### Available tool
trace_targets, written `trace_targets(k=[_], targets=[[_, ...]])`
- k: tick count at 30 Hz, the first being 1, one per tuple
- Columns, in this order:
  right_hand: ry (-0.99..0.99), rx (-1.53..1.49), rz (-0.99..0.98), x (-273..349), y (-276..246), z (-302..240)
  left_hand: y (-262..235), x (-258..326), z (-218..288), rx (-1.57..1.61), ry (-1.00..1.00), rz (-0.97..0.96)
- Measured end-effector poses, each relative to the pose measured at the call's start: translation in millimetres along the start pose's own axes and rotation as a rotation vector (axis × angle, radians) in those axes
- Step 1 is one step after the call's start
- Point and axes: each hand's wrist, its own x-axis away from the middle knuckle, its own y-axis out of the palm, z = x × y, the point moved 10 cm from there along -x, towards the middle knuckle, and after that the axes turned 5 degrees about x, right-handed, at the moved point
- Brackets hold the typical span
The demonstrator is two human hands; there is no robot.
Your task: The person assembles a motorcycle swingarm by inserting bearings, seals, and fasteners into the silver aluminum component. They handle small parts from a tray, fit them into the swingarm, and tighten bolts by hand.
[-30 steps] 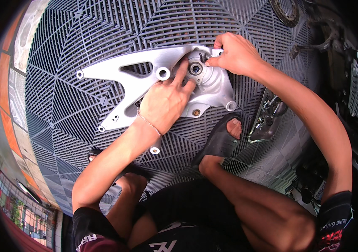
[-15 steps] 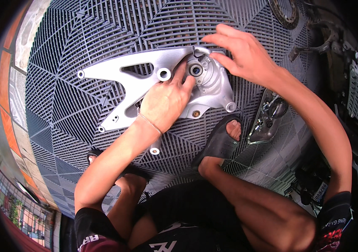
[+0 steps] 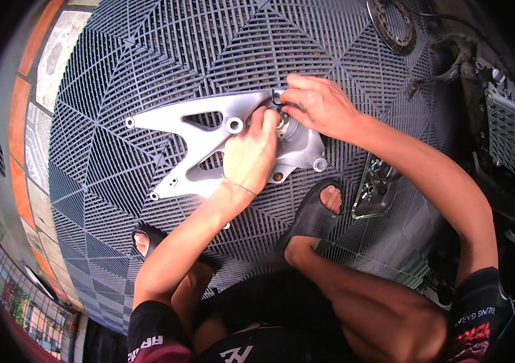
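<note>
Closely, the left hand [image 3: 252,150] and right hand [image 3: 323,104] curl over the silver casting [image 3: 209,140], their grips impossible to tell.

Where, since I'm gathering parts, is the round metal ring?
In the head view, the metal ring lies upper right on the mat, beyond the right hand.

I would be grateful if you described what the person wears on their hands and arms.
The left hand and right hand are ungloved. A thin chain bracelet circles the left wrist. The short left sleeve is black with maroon and white lettering; the short right sleeve is black with white and red markings.
</note>
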Motion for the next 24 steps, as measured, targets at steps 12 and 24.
trace_targets(k=[12,24], targets=[[0.18,-0.198,0.107,4,-96,8,-13,-3,6,0.02,-0.121,-0.032],[0.088,-0.114,0.212,33,-194,-55,-45,-11,46,1.054,-0.132,-0.232]])
